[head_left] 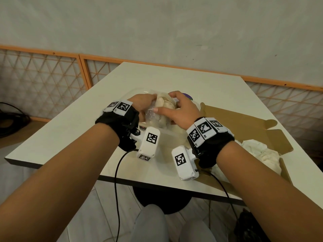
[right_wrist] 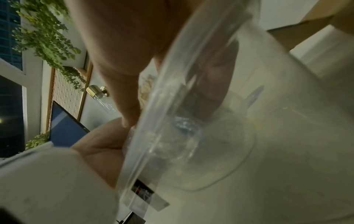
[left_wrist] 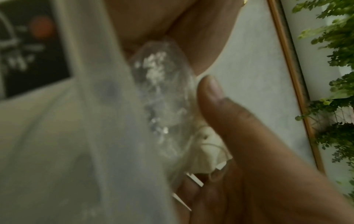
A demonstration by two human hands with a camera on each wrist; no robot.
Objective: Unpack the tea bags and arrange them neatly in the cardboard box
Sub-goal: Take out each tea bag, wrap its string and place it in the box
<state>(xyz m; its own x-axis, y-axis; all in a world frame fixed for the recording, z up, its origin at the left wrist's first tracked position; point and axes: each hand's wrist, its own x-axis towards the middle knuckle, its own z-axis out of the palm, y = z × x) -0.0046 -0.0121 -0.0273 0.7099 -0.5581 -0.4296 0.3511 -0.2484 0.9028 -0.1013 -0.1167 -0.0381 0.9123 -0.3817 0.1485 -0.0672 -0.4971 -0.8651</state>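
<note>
Both hands hold a clear plastic bag (head_left: 158,117) stuffed with cream tea bags (head_left: 164,103) above the middle of the white table (head_left: 209,84). My left hand (head_left: 146,103) grips the bag's left side, with its thumb (left_wrist: 210,94) pressed on the crumpled plastic (left_wrist: 162,98). From the right, my right hand (head_left: 168,104) pinches the bag's top, fingers (right_wrist: 122,68) curled over the plastic (right_wrist: 172,121). A tea bag (left_wrist: 208,151) shows through the film. The open cardboard box (head_left: 244,123) lies to the right and holds several loose tea bags (head_left: 262,152).
A purple round item (head_left: 187,96) lies just behind the hands, partly hidden. Orange lattice screens (head_left: 43,79) run along the wall behind the table. Black cables (head_left: 117,180) hang from both wrist cameras over the table's near edge.
</note>
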